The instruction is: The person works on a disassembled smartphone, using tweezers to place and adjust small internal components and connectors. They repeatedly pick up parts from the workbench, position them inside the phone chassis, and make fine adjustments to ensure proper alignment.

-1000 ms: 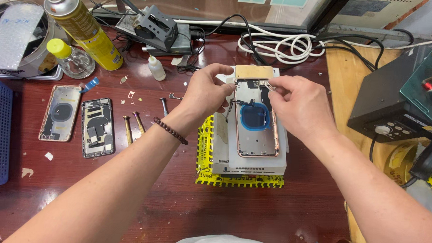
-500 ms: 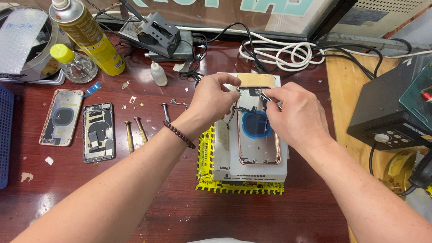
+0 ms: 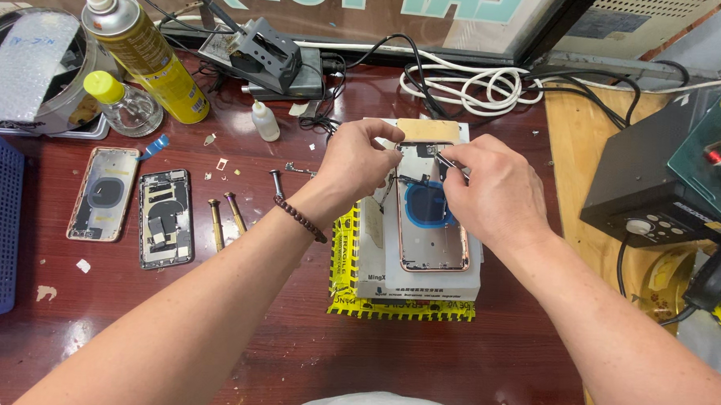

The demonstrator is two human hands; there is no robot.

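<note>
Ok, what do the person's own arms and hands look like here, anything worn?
Both forearms are bare, no sleeves or gloves in view. The left hand has a bracelet of dark brown beads around its wrist. The right hand shows no ring, watch or band.

Glossy wood table (metal phone frame)

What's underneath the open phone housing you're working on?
The phone housing lies on a white block, which sits on a yellow-and-black striped mat. Both hands, left and right, cover the housing's top end, so what lies under there is hidden.
</note>
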